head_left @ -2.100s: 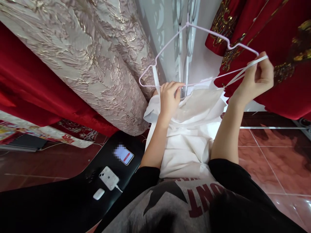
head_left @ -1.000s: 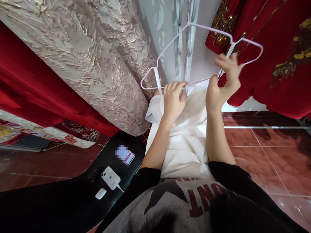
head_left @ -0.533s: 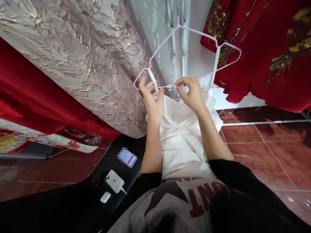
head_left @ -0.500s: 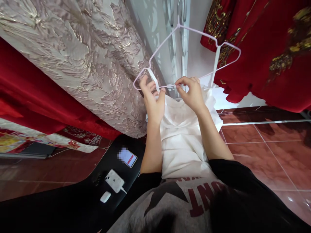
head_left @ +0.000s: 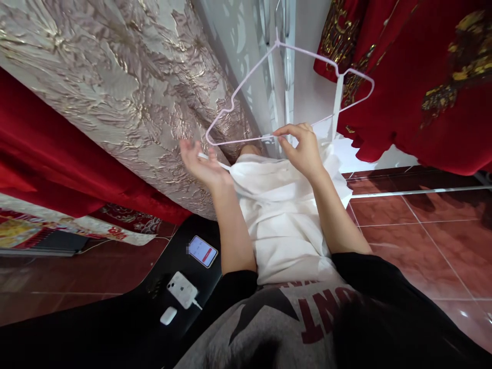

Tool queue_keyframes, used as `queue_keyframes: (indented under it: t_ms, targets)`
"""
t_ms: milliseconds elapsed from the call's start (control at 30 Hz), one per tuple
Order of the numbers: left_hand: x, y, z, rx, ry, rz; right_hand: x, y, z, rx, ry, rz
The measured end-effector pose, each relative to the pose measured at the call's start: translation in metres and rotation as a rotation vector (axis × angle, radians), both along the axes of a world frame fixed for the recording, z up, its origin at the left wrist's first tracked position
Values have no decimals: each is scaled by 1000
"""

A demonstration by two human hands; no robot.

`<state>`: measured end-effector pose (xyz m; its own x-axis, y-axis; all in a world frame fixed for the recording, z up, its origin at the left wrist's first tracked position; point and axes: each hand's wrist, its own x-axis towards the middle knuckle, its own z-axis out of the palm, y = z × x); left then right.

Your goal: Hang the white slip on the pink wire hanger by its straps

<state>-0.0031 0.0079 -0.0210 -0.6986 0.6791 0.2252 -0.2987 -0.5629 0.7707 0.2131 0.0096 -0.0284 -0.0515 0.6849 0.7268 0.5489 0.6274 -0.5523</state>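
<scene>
A pink wire clothes hanger (head_left: 249, 77) is held up in front of me. My right hand (head_left: 302, 148) pinches its bottom bar near the middle. A white garment (head_left: 284, 220) with thin straps lies across my lap. Its right strap (head_left: 337, 105) still loops over the right notch of the hanger. The left strap (head_left: 219, 163) is off the hanger and runs over the fingers of my left hand (head_left: 203, 166). That hand is left of the hanger's lower left corner, slightly blurred, with the strap caught among its partly spread fingers.
A pale pink textured gown (head_left: 126, 77) hangs close on the left beside red cloth (head_left: 46, 138). Red gold-trimmed garments (head_left: 407, 92) hang at right. On a black seat (head_left: 154, 318) lie a lit phone (head_left: 203, 251), a white phone (head_left: 182, 290) with a cable and a white earbud case (head_left: 168, 316).
My left hand has moved left and down, taking the left strap off the hanger's notch. My right hand keeps its pinch on the bar, and the hanger has shifted slightly left.
</scene>
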Motion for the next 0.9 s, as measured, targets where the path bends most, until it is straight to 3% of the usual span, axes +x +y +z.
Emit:
queue_keyframes:
  t_ms: [67, 133, 167, 267, 400, 467, 633, 900]
  targets:
    - [22, 7, -16, -98, 231, -151, -3, -2, 0, 2, -11, 24]
    - [52, 8, -23, -63, 426, -403, -5, -6, 2, 10, -15, 34]
    - [66, 7, -24, -33, 462, -456, -6, -9, 4, 14, -10, 38]
    - [88, 1, -21, 9, 447, -410, 0, -17, 7, 63, 49, 32]
    - [82, -2, -15, -17, 435, -367, 26, -14, 6, 284, 243, -261]
    - [80, -1, -14, -9, 412, -368, 42, -6, 3, 276, 286, -337]
    - [88, -3, -12, 33, 307, -398, 56, 3, 1, 18, 233, -231]
    - [85, -6, -8, 16, 266, -453, 62, 5, 19, -24, 375, -94]
